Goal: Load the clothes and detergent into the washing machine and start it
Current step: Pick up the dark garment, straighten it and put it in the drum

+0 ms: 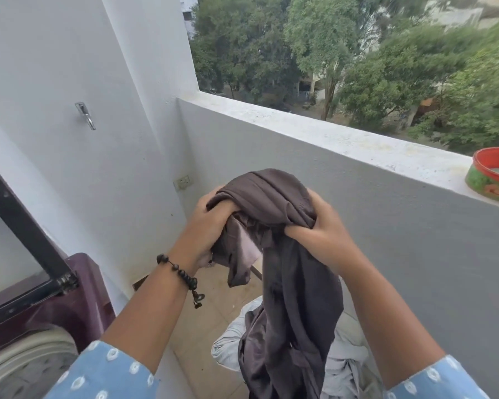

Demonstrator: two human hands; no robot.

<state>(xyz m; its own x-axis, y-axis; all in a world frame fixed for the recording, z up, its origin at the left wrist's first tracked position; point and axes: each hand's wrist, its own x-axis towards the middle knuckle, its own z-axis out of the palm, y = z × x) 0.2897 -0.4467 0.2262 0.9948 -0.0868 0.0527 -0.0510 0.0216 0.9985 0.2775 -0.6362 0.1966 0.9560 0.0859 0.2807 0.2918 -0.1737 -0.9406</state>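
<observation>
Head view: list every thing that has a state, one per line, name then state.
Dark brown cloth garment: bunched, held up by both hands.
Left hand: grips the garment.
Right hand: grips the garment.
Maroon top-loading washing machine: black lid raised.
Pale grey clothes pile: on the floor.
Red-rimmed green tin: open-topped, on the parapet.

Both hands, left hand (211, 223) and right hand (320, 236), grip a dark garment (285, 283), perhaps brown.
</observation>
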